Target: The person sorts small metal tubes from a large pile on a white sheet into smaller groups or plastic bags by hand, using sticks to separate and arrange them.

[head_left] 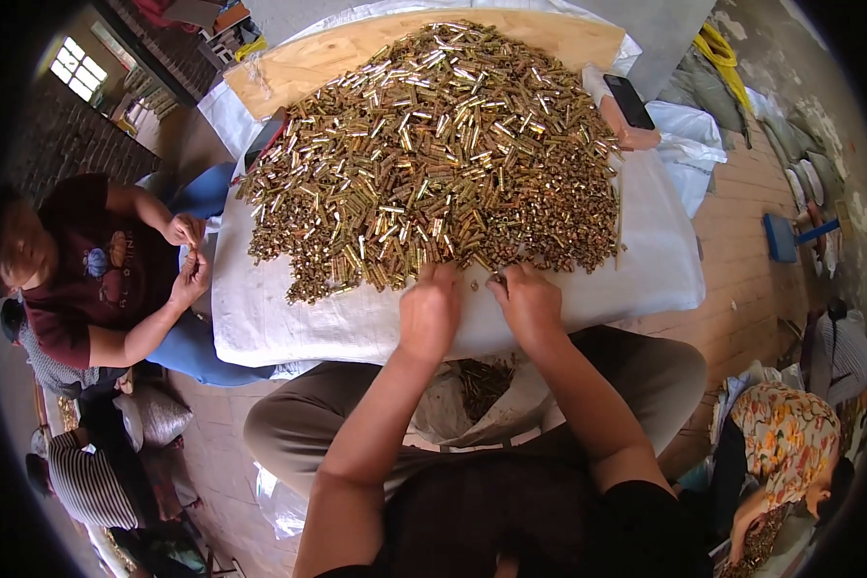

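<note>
A large heap of brassy metal fasteners [443,144] covers most of the white-covered table [645,222]. Long ribbed or threaded pieces and shiny sleeves fill the middle, while small nut-like pieces [549,226] gather along the right side and the near left corner. At the heap's near edge, my left hand [432,310] has its fingers together, tips down among the pieces. My right hand [532,310] is beside it, thumb and forefinger pinched close at the edge. Whatever either hand holds is too small or hidden to make out. A few loose pieces [474,285] lie between the hands.
A wooden board [549,39] backs the heap. A dark phone [629,102] rests on a block at the right corner. Below the table, an open sack [486,395] with metal pieces sits between my knees. A co-worker [106,275] handles a piece at the left.
</note>
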Demonstrator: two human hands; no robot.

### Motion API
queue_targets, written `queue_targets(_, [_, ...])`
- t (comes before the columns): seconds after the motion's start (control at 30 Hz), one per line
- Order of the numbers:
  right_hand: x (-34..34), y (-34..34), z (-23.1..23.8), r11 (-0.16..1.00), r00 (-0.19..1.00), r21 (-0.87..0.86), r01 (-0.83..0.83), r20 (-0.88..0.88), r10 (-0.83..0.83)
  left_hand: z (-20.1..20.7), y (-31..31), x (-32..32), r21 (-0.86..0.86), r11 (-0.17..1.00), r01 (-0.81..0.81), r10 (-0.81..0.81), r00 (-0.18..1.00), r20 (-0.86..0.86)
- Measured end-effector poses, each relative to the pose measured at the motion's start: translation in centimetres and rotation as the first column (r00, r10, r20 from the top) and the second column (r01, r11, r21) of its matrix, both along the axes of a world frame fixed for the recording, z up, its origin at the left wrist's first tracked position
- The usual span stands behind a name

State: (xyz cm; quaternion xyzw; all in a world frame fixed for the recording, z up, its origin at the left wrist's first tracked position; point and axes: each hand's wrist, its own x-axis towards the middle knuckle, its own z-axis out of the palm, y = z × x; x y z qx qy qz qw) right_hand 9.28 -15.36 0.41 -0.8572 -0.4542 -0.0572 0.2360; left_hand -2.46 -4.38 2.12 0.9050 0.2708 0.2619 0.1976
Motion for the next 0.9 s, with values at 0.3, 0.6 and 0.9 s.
queue_targets(0.3, [0.9, -0.9, 0.2, 0.969, 0.816, 0.231, 0.083, -0.574, 0.067, -0.6, 1.0, 0.6, -0.072, 0.996, -0.047, 0.047, 0.999, 0.002])
queue_targets(0.6, [-2.1, -3.2, 5.0, 0.909, 0.2, 0.364, 0.203, -0.924, 0.325, 1.7, -5.0, -3.0, -0.841, 0.401, 0.363, 0.011, 0.916, 0.4])
queue_targets(0.9, [-3.0, -4.2, 5.3, 0.919, 0.25, 0.349, 0.185, -0.921, 0.299, 2.5, -6.4, -3.9, -0.864, 0.332, 0.379, 0.071, 0.903, 0.423])
